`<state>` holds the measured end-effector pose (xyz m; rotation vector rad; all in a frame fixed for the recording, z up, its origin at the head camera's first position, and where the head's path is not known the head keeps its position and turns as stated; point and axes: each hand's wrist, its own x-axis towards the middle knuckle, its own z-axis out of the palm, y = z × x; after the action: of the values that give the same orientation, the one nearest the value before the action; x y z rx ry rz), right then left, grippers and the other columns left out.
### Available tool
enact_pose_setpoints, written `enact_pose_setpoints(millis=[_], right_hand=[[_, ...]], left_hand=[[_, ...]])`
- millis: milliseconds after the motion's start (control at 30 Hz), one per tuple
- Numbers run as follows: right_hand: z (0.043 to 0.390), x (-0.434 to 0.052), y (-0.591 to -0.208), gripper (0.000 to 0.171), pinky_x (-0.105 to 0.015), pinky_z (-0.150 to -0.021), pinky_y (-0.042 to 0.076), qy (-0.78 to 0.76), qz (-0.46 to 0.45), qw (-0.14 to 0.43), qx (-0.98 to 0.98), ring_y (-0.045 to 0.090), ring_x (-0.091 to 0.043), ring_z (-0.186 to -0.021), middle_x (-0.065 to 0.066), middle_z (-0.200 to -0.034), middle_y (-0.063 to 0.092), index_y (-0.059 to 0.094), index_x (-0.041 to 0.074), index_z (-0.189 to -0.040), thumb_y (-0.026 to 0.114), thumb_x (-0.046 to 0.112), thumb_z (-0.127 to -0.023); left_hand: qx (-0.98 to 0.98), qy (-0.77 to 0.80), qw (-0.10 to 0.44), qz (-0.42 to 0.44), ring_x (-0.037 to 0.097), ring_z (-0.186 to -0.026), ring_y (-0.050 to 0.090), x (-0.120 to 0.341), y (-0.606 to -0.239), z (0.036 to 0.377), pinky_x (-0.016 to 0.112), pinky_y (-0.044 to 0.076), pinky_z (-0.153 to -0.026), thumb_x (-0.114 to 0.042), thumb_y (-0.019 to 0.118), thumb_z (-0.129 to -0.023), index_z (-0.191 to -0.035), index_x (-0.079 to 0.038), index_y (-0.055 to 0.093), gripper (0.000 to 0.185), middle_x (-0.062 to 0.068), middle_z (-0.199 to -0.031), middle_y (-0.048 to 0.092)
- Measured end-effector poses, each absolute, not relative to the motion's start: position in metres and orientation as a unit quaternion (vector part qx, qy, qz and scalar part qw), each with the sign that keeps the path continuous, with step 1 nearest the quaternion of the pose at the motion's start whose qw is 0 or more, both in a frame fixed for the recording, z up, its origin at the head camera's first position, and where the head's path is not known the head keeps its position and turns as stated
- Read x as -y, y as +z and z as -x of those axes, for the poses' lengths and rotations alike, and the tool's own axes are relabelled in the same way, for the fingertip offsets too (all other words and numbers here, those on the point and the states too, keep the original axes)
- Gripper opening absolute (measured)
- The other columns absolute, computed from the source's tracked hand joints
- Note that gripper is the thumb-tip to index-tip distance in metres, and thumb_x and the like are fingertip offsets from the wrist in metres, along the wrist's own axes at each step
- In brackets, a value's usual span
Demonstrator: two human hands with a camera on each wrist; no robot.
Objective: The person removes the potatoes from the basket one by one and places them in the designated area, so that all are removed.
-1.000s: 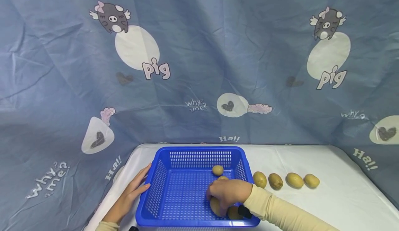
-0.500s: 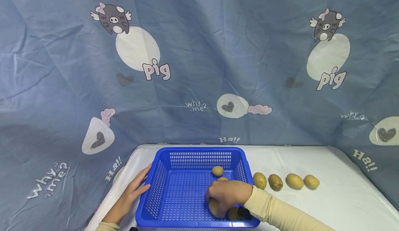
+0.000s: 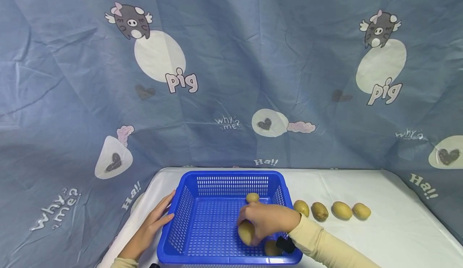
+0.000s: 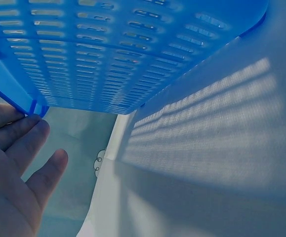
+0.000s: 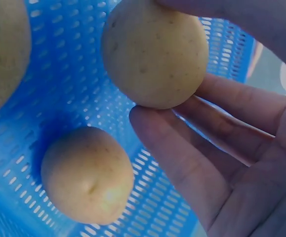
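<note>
My right hand (image 3: 265,219) is inside the blue plastic basket (image 3: 231,259) and grips a yellowish potato (image 3: 246,232) between thumb and fingers. Close up in the right wrist view, the held potato (image 5: 155,54) sits between the thumb above and the fingertips below. Another potato (image 5: 88,175) lies on the slotted basket floor beneath it. At the far right of the basket, one potato (image 3: 252,197) shows beyond the hand and another (image 3: 272,248) near the wrist. My left hand (image 3: 150,226) touches the left side of the basket with extended fingers, seen at its rim in the left wrist view.
Right of the basket, several potatoes stand in a row on the white tablecloth (image 3: 398,228), from one close to the basket wall (image 3: 301,208) to one farther right (image 3: 361,211). Behind the table hangs a blue patterned curtain (image 3: 231,59).
My right hand has risen a little and shifted away from the basket's front, carrying the gripped potato with it. The left hand and basket stay in place.
</note>
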<state>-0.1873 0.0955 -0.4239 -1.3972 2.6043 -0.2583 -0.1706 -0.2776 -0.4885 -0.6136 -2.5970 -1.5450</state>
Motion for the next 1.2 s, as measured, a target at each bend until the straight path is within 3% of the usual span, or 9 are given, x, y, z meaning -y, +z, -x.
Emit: enact_pose_setpoints(millis=[233,467,667,933,1200], right_hand=[[0.190,-0.101,-0.419,0.050,-0.006,-0.075,0.048,-0.140,0.453,0.084,-0.877,0.059,0.001,-0.091,0.011,-0.108,0.072,0.076,0.014,-0.115,0.094,0.024,-0.068],[0.190,-0.107,-0.413,0.051,-0.011,-0.083,0.055,-0.219,0.439,0.090,-0.867,0.060,-0.001,-0.105,0.009,-0.116,0.069,0.073,0.015,-0.118,0.093,0.024,-0.072],[0.188,-0.112,-0.408,0.054,-0.011,-0.083,0.057,-0.286,0.423,0.078,-0.856,0.063,0.000,-0.104,0.008,-0.116,0.068,0.069,0.014,-0.119,0.093,0.019,-0.071],[0.188,-0.127,-0.401,0.053,-0.019,-0.088,0.060,-0.363,0.418,0.061,-0.830,0.067,-0.006,-0.107,0.008,-0.118,0.069,0.069,0.017,-0.119,0.091,0.013,-0.072],[0.187,-0.148,-0.398,0.052,-0.022,-0.090,0.060,-0.411,0.411,0.039,-0.813,0.064,-0.011,-0.111,0.004,-0.122,0.069,0.068,0.016,-0.123,0.092,0.018,-0.076]], left_hand=[[0.838,-0.499,0.048,0.217,-0.017,-0.135,0.035,0.278,-0.489,0.172,0.013,0.037,-0.110,-0.016,0.048,-0.105,-0.164,-0.009,0.028,0.063,0.022,-0.164,0.036],[0.837,-0.500,0.047,0.216,-0.019,-0.135,0.034,0.278,-0.490,0.173,0.012,0.036,-0.110,-0.017,0.048,-0.105,-0.164,-0.009,0.028,0.063,0.023,-0.164,0.035],[0.834,-0.506,0.043,0.215,-0.019,-0.135,0.033,0.278,-0.490,0.173,0.009,0.033,-0.110,-0.017,0.048,-0.105,-0.164,-0.010,0.027,0.063,0.023,-0.165,0.034],[0.835,-0.506,0.039,0.213,-0.019,-0.135,0.034,0.278,-0.491,0.173,0.011,0.035,-0.110,-0.016,0.048,-0.105,-0.164,-0.009,0.027,0.063,0.023,-0.164,0.035],[0.842,-0.498,0.036,0.204,-0.018,-0.134,0.035,0.278,-0.490,0.172,0.015,0.038,-0.110,-0.019,0.048,-0.105,-0.164,-0.013,0.028,0.063,0.020,-0.165,0.036]])
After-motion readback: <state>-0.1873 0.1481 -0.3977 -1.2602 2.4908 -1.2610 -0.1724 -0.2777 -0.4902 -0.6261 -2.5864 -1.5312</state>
